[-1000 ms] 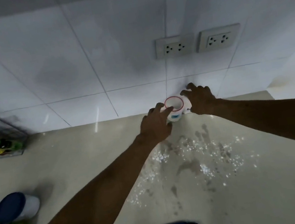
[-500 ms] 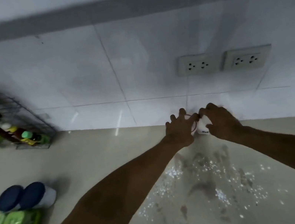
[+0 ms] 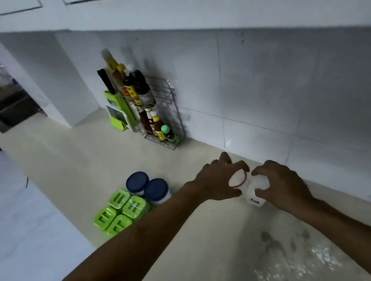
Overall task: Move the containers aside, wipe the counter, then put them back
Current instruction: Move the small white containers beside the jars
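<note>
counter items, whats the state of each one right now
left hand: closed around the red-rimmed white container
right hand: closed on the labelled white container
two blue-lidded jars: upright, lids on
four green-lidded containers: lids on, packed together
wire rack: against the wall, holding upright bottles
counter: white bits and smears at right, unwiped
</note>
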{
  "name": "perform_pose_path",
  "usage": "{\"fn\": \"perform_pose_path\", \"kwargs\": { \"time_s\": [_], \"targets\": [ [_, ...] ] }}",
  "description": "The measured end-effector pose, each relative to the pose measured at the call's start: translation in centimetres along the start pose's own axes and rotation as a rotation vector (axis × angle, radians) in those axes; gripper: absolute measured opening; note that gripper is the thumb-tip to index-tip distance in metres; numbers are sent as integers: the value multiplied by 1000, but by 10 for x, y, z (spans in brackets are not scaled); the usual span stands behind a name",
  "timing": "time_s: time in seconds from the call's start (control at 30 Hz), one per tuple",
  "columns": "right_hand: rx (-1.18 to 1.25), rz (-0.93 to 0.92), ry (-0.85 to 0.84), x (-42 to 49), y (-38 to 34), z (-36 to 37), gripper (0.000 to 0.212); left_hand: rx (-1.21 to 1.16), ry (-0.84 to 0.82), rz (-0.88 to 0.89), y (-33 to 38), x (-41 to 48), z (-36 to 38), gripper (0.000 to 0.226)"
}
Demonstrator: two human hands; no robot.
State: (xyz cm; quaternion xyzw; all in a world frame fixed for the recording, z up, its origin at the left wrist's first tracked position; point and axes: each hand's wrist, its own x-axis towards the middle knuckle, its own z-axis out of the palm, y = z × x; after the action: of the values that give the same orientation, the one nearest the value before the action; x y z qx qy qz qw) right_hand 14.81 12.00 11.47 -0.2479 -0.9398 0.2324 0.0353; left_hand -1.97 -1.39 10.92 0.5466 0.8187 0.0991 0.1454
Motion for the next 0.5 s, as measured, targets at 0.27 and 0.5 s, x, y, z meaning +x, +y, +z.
{"fn": "perform_pose_path", "kwargs": {
  "time_s": [0.27, 0.5],
  "targets": [
    [-27, -70, -1, 67, -134, 73, 56, 77, 168, -225, -159, -44, -46, 82],
    [-15, -77, -16, 111, -202, 140, 53, -28, 79, -373, -246, -42, -35, 73]
  ]
}}
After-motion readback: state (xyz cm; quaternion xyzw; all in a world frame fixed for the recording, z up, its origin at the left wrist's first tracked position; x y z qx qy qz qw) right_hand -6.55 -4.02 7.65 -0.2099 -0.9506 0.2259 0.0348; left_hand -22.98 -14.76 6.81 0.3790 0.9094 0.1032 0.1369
